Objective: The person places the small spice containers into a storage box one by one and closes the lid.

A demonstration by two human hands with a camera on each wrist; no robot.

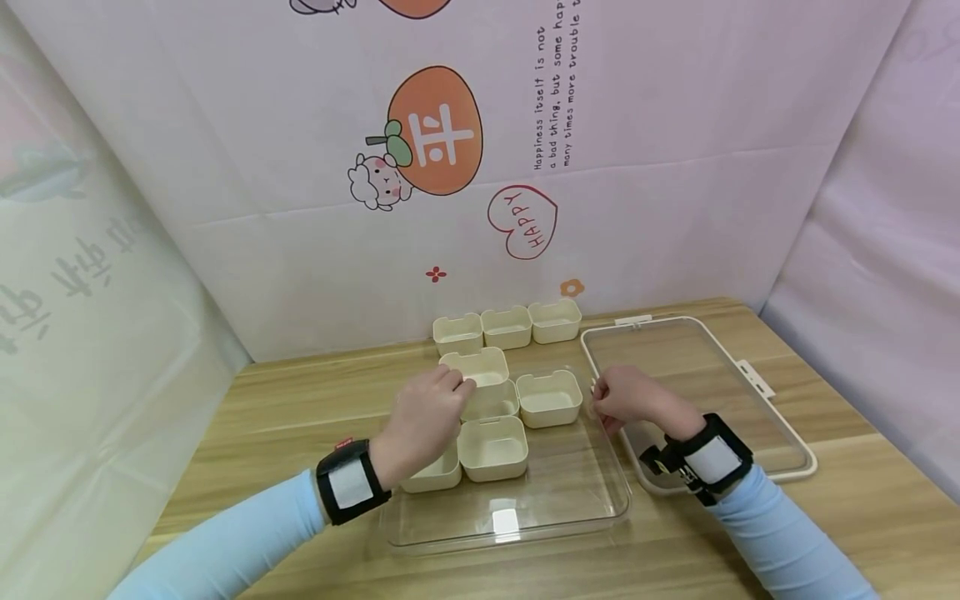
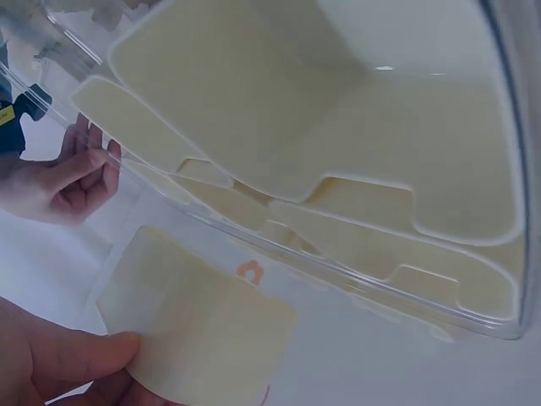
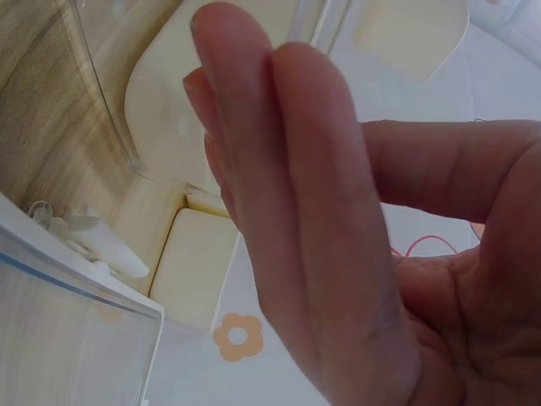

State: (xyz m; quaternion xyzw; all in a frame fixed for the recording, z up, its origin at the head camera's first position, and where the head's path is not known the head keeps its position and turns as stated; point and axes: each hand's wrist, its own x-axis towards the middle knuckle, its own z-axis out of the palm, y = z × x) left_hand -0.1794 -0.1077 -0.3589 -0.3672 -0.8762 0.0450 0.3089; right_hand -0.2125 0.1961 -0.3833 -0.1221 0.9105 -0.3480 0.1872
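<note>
Cup (image 1: 483, 367) pinched by the left hand (image 1: 426, 421) is ahead-right of it; right hand (image 1: 628, 396), fingers straight, is farther off.

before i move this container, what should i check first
- Grip on cream container: ok, left hand pinches it.
- Bare floor in clear tray: ok, front right is uncovered.
- Lid off the tray: ok, it lies to the right.
- Right hand bracing the tray: cannot tell; it's at the right rim, contact unclear.
- All containers inside: not ok, three cream containers stand behind the tray.
</note>
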